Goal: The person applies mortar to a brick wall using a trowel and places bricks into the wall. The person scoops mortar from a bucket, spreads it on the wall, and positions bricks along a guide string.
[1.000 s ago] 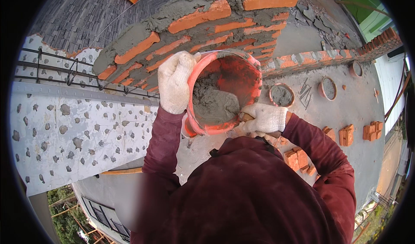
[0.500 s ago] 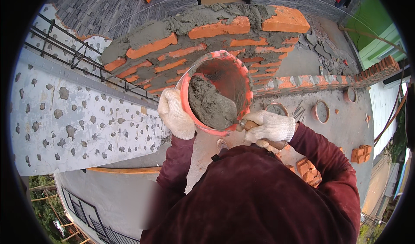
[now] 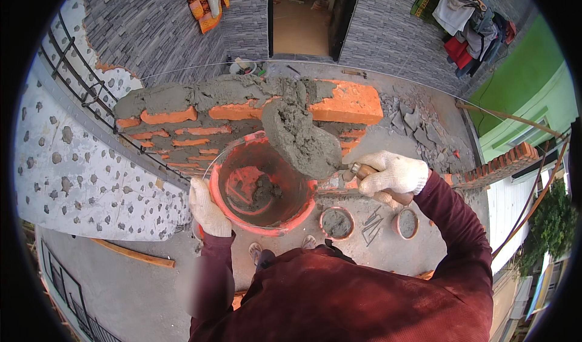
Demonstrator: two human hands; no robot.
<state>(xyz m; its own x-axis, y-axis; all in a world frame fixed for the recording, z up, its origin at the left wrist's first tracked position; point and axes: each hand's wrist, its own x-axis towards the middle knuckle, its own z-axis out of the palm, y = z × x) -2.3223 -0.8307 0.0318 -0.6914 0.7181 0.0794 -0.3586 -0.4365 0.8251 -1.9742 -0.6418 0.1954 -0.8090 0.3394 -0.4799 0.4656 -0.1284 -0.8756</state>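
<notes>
In a white knitted glove, my left hand [image 3: 209,208] is closed on the left rim of a red-orange bucket [image 3: 309,205]. The bucket tilts toward me, with a little wet mortar left on its bottom and smeared walls. My gloved right hand [image 3: 394,175] grips the wooden handle of a trowel [image 3: 365,171]. A thick heap of grey mortar [image 3: 303,142] covers the trowel's blade, hiding it, in front of the wall's top. Just beyond stands a brick wall [image 3: 348,102], its top course partly coated with mortar; the heap overlaps that mortar, and I cannot tell whether they touch.
A string line [image 3: 200,68] crosses behind the wall. Steel rebar [image 3: 91,90] rises at the left beside a pitted grey panel [image 3: 79,178]. Mortar buckets [image 3: 336,223] stand on the floor below. Broken mortar slabs [image 3: 412,120] lie at the far right, near a low brick wall [image 3: 503,166].
The trowel has lifted a large load of mortar out of the bucket, up toward the wall top. The bucket and my left hand have shifted left and lower in view. My view has tilted up.
</notes>
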